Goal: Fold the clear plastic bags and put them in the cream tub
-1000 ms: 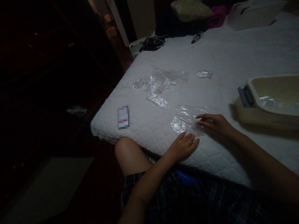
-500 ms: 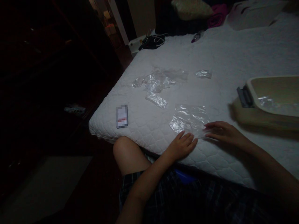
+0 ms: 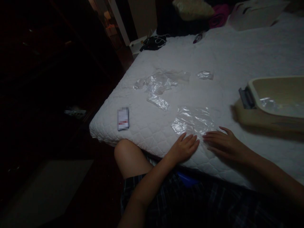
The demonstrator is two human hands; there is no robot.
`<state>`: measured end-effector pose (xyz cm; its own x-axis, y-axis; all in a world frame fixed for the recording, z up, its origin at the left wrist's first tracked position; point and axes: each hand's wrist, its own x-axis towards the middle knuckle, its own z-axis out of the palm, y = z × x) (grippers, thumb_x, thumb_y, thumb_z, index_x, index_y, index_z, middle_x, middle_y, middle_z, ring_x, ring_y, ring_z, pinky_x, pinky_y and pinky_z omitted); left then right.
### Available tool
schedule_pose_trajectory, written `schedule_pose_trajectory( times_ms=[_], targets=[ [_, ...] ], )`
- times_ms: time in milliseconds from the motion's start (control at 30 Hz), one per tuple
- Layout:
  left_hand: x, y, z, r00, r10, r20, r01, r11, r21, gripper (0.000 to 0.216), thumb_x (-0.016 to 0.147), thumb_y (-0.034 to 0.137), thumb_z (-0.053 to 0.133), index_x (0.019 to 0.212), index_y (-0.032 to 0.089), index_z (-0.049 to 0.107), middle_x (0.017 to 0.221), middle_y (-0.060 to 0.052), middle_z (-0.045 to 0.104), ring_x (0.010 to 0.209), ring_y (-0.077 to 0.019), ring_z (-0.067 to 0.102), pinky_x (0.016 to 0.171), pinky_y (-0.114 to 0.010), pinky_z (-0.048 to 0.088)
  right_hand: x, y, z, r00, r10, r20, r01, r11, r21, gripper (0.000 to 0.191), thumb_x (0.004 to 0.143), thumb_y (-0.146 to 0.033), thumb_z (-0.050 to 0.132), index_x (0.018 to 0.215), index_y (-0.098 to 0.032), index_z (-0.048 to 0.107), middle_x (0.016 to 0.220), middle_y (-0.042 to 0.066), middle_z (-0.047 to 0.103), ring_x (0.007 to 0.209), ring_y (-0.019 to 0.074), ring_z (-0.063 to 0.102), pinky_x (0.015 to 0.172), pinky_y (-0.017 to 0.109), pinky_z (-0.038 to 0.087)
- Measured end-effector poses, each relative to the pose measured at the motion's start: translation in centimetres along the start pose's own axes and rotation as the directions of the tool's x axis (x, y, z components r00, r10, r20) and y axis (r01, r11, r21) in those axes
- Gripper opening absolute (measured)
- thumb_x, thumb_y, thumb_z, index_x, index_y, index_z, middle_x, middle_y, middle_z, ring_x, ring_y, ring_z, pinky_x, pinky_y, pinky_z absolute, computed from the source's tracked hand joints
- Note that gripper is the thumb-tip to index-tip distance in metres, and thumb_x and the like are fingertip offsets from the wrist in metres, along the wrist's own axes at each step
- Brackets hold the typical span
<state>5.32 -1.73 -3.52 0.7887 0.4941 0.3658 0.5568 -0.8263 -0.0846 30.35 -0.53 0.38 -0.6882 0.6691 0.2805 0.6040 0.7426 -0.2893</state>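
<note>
A clear plastic bag lies spread out on the white quilted mattress in front of me. My left hand rests with fingers stretched on the bag's near edge. Beside it, my right hand lies over the bag's near right corner, fingers extended and thumb apart, holding nothing. That corner is partly hidden under the right hand. Farther back are a heap of crumpled clear plastic bags, a narrow folded plastic bag and a small folded plastic bag.
At the right stands a cream bin with a grey latch and clear plastic inside. A phone-like rectangle, pixelated, lies at the left corner. A white box, magenta cloth and dark cord-trimmed item sit at the back.
My right hand has gone from a loose thumb-and-finger curve at the bag's right edge to lying flatter over its near corner. My left hand has stayed almost in place.
</note>
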Motion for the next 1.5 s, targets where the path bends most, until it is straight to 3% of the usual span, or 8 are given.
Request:
schedule_pose_trajectory(
  times_ms=[233,400,567,667,833,1000,1167,1500],
  targets=[
    [0.0,0.0,-0.1,1.000,0.017,-0.001,-0.017,1.000,0.005,0.034,0.093,0.018,0.037,0.125,0.013,0.048,0.131,-0.013,0.052,0.125,-0.0237,0.045,0.107,-0.048,0.031,0.1,0.5,0.4,1.000,-0.003,-0.015,0.003,1.000,0.007,0.033,0.082,-0.020,0.048,0.111,-0.028,0.061,0.108,0.005,0.069,0.105,0.0240,0.060,0.101,0.055,0.026],
    [0.1,0.0,0.0,0.999,0.033,0.022,-0.033,0.999,0.001,0.032,0.093,0.019,0.040,0.124,0.014,0.048,0.131,-0.014,0.052,0.124,-0.0238,0.046,0.107,-0.049,0.031,0.7,0.8,0.5,0.990,0.125,-0.072,-0.120,0.991,0.063,0.026,0.083,-0.025,0.044,0.099,-0.026,0.065,0.095,0.006,0.070,0.095,0.0237,0.063,0.098,0.056,0.029],
    [0.0,0.0,0.3,0.998,0.032,-0.047,-0.032,0.999,-0.006,0.026,0.093,0.021,0.039,0.113,0.016,0.055,0.128,-0.010,0.055,0.122,-0.0236,0.048,0.107,-0.048,0.031,1.5,0.4,1.0,0.962,0.255,-0.096,-0.242,0.962,0.128,0.025,0.084,-0.032,0.043,0.099,-0.024,0.062,0.093,0.006,0.070,0.090,0.0242,0.064,0.099,0.057,0.029],
    [0.0,0.0,0.1,0.998,0.031,-0.048,-0.031,0.999,-0.006,0.029,0.093,0.020,0.039,0.119,0.016,0.052,0.127,-0.009,0.055,0.121,-0.0239,0.048,0.107,-0.048,0.031,2.1,-0.2,1.2,0.928,0.348,-0.136,-0.329,0.934,0.141,0.023,0.087,-0.035,0.044,0.099,-0.022,0.060,0.094,0.006,0.070,0.090,0.0236,0.064,0.100,0.055,0.029],
    [0.1,0.0,-0.4,0.999,0.036,0.013,-0.035,0.999,-0.015,0.034,0.093,0.018,0.040,0.126,0.016,0.046,0.131,-0.012,0.052,0.124,-0.0244,0.046,0.107,-0.049,0.031,3.2,-0.8,1.5,0.905,0.395,-0.159,-0.380,0.917,0.121,0.023,0.086,-0.038,0.049,0.101,-0.022,0.056,0.072,0.002,0.069,0.075,0.0223,0.065,0.097,0.053,0.032],
    [0.0,0.0,-0.4,0.999,0.041,0.021,-0.041,0.999,-0.014,0.034,0.092,0.017,0.039,0.126,0.016,0.046,0.133,-0.012,0.050,0.125,-0.0248,0.045,0.107,-0.050,0.030,3.7,-1.1,2.1,0.912,0.364,-0.190,-0.369,0.929,0.013,0.021,0.086,-0.037,0.050,0.096,-0.020,0.057,0.076,0.004,0.068,0.075,0.0226,0.063,0.092,0.049,0.035],
    [-0.1,0.0,0.0,0.998,0.050,0.034,-0.050,0.999,-0.001,0.035,0.092,0.017,0.039,0.127,0.014,0.045,0.135,-0.014,0.048,0.126,-0.0253,0.044,0.108,-0.050,0.028,3.9,-1.5,2.1,0.953,0.225,-0.204,-0.258,0.954,-0.152,0.020,0.088,-0.026,0.045,0.097,-0.018,0.061,0.093,0.008,0.067,0.088,0.0221,0.060,0.095,0.046,0.032],
    [0.0,0.0,-0.4,0.999,0.049,0.009,-0.050,0.999,0.020,0.034,0.092,0.017,0.037,0.125,0.016,0.048,0.133,-0.012,0.050,0.128,-0.0248,0.042,0.109,-0.047,0.028,5.2,-2.1,2.1,0.994,0.076,-0.077,-0.101,0.905,-0.413,0.030,0.084,-0.013,0.043,0.105,-0.021,0.063,0.094,0.007,0.065,0.089,0.0222,0.057,0.098,0.049,0.023]
  ],
)
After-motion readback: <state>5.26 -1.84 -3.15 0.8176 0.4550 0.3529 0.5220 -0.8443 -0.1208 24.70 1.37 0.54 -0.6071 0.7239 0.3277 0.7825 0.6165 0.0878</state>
